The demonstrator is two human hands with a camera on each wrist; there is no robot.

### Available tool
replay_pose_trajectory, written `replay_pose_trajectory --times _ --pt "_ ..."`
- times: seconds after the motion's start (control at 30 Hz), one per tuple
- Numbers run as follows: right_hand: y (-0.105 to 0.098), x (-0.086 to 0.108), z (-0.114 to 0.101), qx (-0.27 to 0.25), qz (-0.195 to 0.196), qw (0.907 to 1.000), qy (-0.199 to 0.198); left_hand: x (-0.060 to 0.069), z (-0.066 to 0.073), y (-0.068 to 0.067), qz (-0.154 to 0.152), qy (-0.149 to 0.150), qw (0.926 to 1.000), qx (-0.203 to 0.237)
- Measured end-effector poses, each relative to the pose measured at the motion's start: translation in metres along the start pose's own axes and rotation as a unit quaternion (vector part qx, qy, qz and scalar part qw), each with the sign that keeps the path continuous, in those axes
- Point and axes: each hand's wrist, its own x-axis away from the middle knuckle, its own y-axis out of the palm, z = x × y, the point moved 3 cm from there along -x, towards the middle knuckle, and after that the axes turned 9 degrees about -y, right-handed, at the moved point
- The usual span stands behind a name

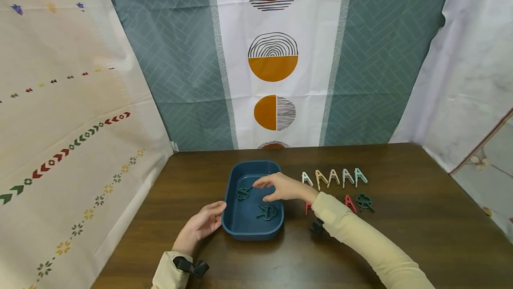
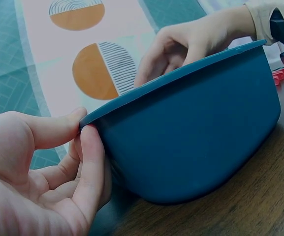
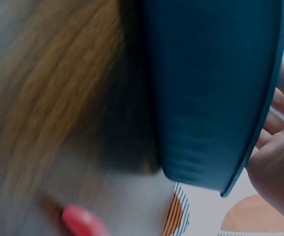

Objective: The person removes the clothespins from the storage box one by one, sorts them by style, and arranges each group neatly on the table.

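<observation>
A dark blue plastic bin point(image 1: 253, 235) stands on the table, with two dark green looped clips point(image 1: 243, 193) lying apart inside it. My left hand point(image 1: 203, 223) pinches the bin's left rim between thumb and fingers, as the left wrist view shows up close. Over the bin's right side reaches my right hand point(image 1: 280, 186), its fingers bent and spread near the upper green clip. I see nothing between its thumb and fingers; in the wrist views the bin wall point(image 3: 210, 98) hides the fingertips.
Right of the bin, a row of A-shaped clips point(image 1: 334, 177) in pale colours lies on the brown table point(image 1: 401, 235). Nearer are red clips point(image 1: 350, 203) and another dark green looped clip point(image 1: 364, 201), partly behind the right forearm. Patterned cloths point(image 1: 180, 57) hang around the table.
</observation>
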Motion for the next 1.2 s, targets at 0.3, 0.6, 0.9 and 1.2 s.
replay_pose_trajectory --times 0.3,0.6,0.9,1.2 --pt "0.007 -0.019 0.001 0.019 -0.029 0.9992 0.018 -0.002 -0.001 -0.001 0.002 0.003 1.0 -0.002" --pt "0.015 -0.038 0.011 0.041 -0.038 0.9971 0.051 -0.004 0.0 0.001 0.005 0.003 1.0 -0.002" --pt "0.02 -0.045 0.015 0.074 -0.04 0.9929 0.084 -0.003 -0.001 0.001 -0.004 0.003 1.0 0.0" --pt "0.023 -0.047 0.014 0.072 -0.047 0.9926 0.086 -0.002 -0.001 0.0 -0.004 0.002 1.0 0.002"
